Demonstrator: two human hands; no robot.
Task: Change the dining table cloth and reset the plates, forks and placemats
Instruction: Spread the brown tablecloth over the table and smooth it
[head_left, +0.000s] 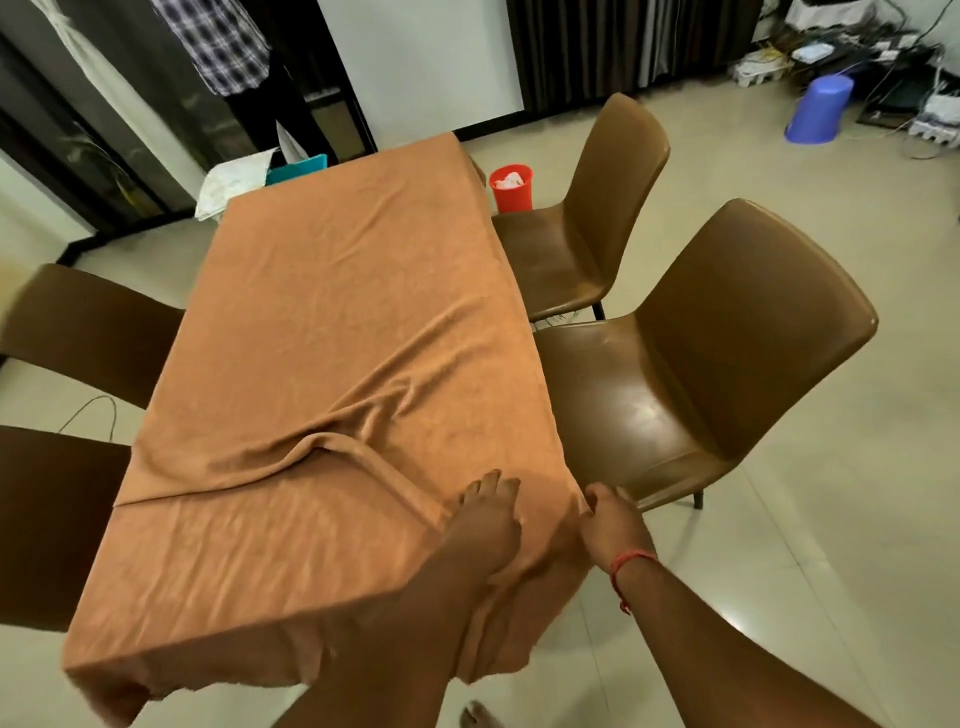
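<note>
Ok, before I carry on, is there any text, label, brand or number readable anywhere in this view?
None can be read.
Tablecloth: plain orange, no print.
Red bin: no label visible.
Teal box behind the table: no lettering shows.
Boxes and devices at the far wall: too small and blurred to read.

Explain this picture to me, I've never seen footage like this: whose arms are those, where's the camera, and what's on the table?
There is no machine here. The camera sits on a person's head and looks down, so the two arms coming in from the bottom are their own. The table is covered by an orange-brown cloth, still wrinkled with a raised fold near the person. The left hand lies on the cloth near the corner, fingers fairly straight. The right hand grips the cloth's edge at that corner. No plates, forks or placemats are on it yet. Brown chairs stand around the table.
</note>
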